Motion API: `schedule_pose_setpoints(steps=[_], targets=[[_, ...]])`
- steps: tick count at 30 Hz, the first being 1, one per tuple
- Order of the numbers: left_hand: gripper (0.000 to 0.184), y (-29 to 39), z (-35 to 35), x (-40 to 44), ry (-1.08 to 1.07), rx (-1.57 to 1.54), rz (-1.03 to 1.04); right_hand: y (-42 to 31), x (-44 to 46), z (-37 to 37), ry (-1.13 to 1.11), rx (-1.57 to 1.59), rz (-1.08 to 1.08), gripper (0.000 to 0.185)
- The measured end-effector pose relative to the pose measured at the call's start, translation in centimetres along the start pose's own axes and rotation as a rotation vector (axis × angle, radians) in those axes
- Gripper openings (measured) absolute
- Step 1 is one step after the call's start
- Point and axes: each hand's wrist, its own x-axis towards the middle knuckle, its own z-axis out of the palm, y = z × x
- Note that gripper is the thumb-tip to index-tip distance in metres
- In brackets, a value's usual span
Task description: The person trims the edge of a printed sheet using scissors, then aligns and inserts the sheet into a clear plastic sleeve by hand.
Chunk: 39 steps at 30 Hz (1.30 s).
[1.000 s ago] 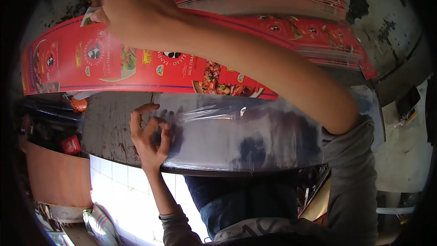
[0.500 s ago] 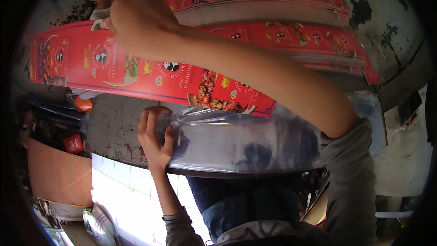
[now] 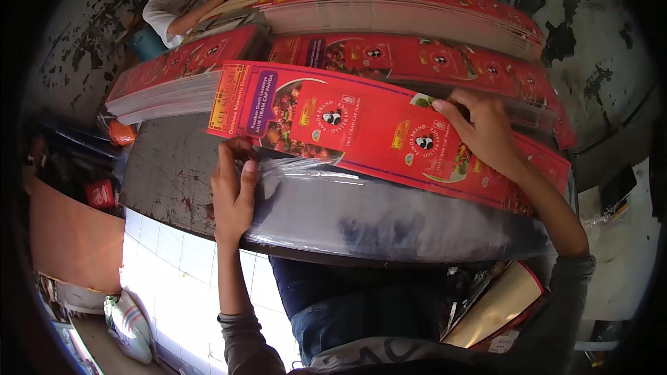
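A long red printed sheet (image 3: 375, 125) with panda logos and food pictures slants across the middle, over a stack of clear plastic sleeves (image 3: 361, 212). My right hand (image 3: 483, 128) pinches the sheet's upper edge, right of its middle, thumb and fingers closed. My left hand (image 3: 233, 184) is at the sleeves' left end, below the sheet's left end. Its fingers curl at the crinkled plastic edge and seem to grip the top sleeve; the fingertips are partly hidden. The sheet's right end lies over the right part of the plastic.
Stacks of similar red sheets lie behind: one at the left (image 3: 180, 62), one in the middle (image 3: 410, 55), one farther back (image 3: 396, 10). Another person (image 3: 180, 3) reaches in at the back left. The dark worktable (image 3: 167, 177) ends at the front left, above a tiled floor.
My right hand has swung from the far left to the right, carrying the red sheet rightward over the plastic. The left stack has come into view. My left hand stays by the sleeves' left end.
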Motion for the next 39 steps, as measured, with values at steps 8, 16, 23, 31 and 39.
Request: schedule_pose_setpoints(steps=[8,16,23,31,39], targets=[[0.039,0.0,-6.0,8.4,-0.805,-0.229,-0.143,3.1,-2.1,-1.9,-0.017,-0.098,0.076,0.025],[0.043,-5.2,-4.7,10.3,-1.004,-0.423,-0.41,1.7,-2.3,-2.5,-0.004,-0.111,0.147,0.024],[0.043,-5.2,-5.1,10.1,-1.01,-0.439,-0.431,1.0,-3.1,-3.3,-0.022,-0.306,0.033,0.023],[0.036,-5.7,-5.0,10.0,-1.003,-0.461,-0.4,1.3,-2.7,-3.6,-0.075,-0.287,-0.022,0.023],[0.033,-4.7,-5.1,10.0,-0.97,-0.442,-0.407,1.3,-2.8,-3.8,-0.054,-0.314,-0.073,0.024]])
